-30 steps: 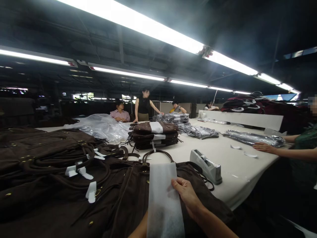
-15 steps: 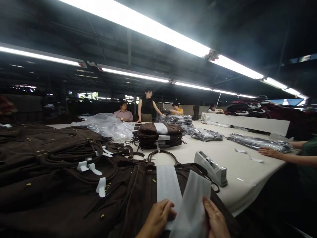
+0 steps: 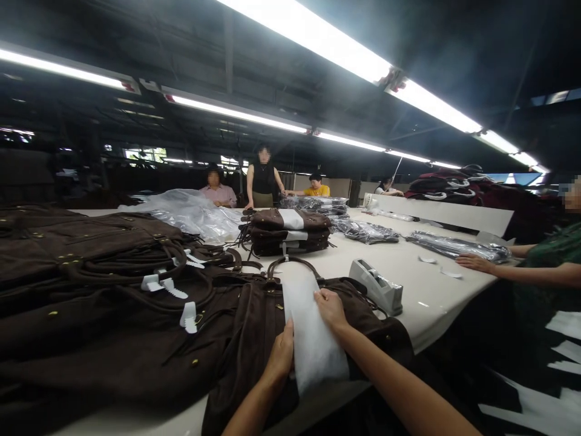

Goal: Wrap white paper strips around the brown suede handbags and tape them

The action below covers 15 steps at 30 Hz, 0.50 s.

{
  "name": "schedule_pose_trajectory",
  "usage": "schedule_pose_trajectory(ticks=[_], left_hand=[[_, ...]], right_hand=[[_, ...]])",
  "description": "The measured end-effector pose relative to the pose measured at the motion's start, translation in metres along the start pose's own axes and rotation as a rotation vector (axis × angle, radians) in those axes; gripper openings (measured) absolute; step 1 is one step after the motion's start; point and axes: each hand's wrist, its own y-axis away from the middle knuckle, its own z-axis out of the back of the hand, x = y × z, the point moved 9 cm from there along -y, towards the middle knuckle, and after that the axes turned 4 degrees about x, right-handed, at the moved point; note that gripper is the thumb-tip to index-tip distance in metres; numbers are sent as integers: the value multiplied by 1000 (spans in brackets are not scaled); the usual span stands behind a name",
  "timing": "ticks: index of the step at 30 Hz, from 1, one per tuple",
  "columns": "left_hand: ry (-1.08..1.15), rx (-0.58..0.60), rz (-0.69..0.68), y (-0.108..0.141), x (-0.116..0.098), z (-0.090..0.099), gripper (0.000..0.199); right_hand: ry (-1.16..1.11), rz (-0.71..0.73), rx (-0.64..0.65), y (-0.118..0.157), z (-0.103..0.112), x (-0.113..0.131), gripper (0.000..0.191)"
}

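Note:
A white paper strip [image 3: 313, 345] lies lengthwise over a dark brown handbag [image 3: 254, 327] in front of me, its near end hanging over the bag's front. My left hand [image 3: 280, 351] is closed at the strip's left edge, thumb pointing up along it. Farther up, my right hand [image 3: 330, 307] has its fingers closed at the right edge. The bag's looped handle [image 3: 308, 263] stands beyond the strip. A grey tape dispenser [image 3: 376, 284] sits just past the bag, on the right.
More brown bags [image 3: 91, 327] with white tags cover the left side. A stack of banded bags [image 3: 290, 233], clear plastic [image 3: 190, 212] and wrapped packs [image 3: 458, 245] lie on the cream table [image 3: 417, 297]. A co-worker's hand [image 3: 476, 264] rests at right; others work behind.
The lifted end of the strip has come down over the bag. My right hand has moved up and forward along its edge. My left hand has shifted slightly up and left.

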Motion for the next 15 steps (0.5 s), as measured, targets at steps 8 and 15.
schedule_pose_trajectory(ticks=[8, 15], left_hand=[[-387, -152, -90, 8, -7, 1, 33], [-784, -290, -54, 18, -26, -1, 28]], right_hand=[[392, -80, 197, 23, -26, -28, 23], [517, 25, 250, 26, -37, -12, 19]])
